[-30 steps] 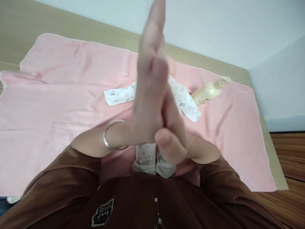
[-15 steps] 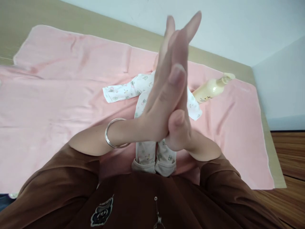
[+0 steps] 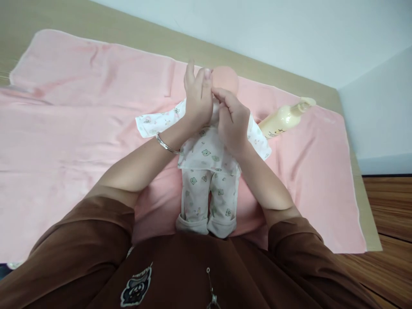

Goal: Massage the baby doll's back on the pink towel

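A doll with a smooth pink head (image 3: 226,78) lies on its back, dressed in a white printed top (image 3: 206,150) and matching trousers (image 3: 195,193). Over its neck and lower face is my left hand (image 3: 198,98), its fingers stretched upward and apart, a silver bangle (image 3: 166,143) on the wrist. My right hand (image 3: 234,122) is beside it over the doll's upper chest. Its fingers are curled in, with the index finger reaching toward my left hand. Whatever may be inside the curled fingers is hidden. Most of the doll's face is covered by my hands.
A cream pump bottle (image 3: 283,121) lies on its side near the doll's sleeve at the right. Beneath everything is a pink cloth (image 3: 80,128) on a pale wooden table (image 3: 135,30). A white wall (image 3: 273,34) rises behind.
My hands, pressed palm to palm in front of me half a second ago, have parted and lowered to the doll's head and chest. My right fingers have curled.
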Motion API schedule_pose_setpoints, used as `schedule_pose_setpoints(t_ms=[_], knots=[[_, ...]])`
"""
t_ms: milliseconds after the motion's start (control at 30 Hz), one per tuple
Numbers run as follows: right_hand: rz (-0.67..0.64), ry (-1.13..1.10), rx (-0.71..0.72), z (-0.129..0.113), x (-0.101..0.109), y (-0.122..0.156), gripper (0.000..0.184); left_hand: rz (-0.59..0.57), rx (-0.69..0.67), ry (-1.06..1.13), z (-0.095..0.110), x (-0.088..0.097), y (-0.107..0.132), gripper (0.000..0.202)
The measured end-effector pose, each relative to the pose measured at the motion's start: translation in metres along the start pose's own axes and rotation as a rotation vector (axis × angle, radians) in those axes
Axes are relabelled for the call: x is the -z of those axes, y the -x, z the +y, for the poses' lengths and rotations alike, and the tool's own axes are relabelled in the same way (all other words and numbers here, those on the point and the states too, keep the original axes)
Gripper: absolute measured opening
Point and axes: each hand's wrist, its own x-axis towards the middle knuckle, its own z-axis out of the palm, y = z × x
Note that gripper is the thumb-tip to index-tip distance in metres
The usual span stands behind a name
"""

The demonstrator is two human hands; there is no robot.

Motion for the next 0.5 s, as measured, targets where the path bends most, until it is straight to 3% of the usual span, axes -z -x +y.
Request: schedule_pose_setpoints(t_ms=[100, 267, 333, 433, 500], knots=[[0.026, 0.126, 0.011, 0.022, 0.001, -0.009, 0.035, 0.095, 0.04, -0.183, -0.007, -0.003, 0.001, 0.083], [0.03, 0.153, 0.007, 0.053, 0.012, -0.017, 0.033, 0.06, 0.052, -0.267, -0.002, -0.001, 0.008, 0.051], [-0.001, 0.165, 0.011, 0.059, 0.017, -0.013, 0.035, 0.066, -0.039, -0.265, -0.004, 0.0, 0.012, 0.043], [-0.071, 0.241, 0.012, 0.056, 0.024, -0.001, 0.041, 0.178, -0.23, -0.248, -0.012, 0.002, 0.02, 0.019], [-0.12, 0.348, -0.013, 0.053, 0.027, 0.006, 0.048, 0.236, -0.279, -0.254, -0.021, 0.004, 0.025, 0.01]])
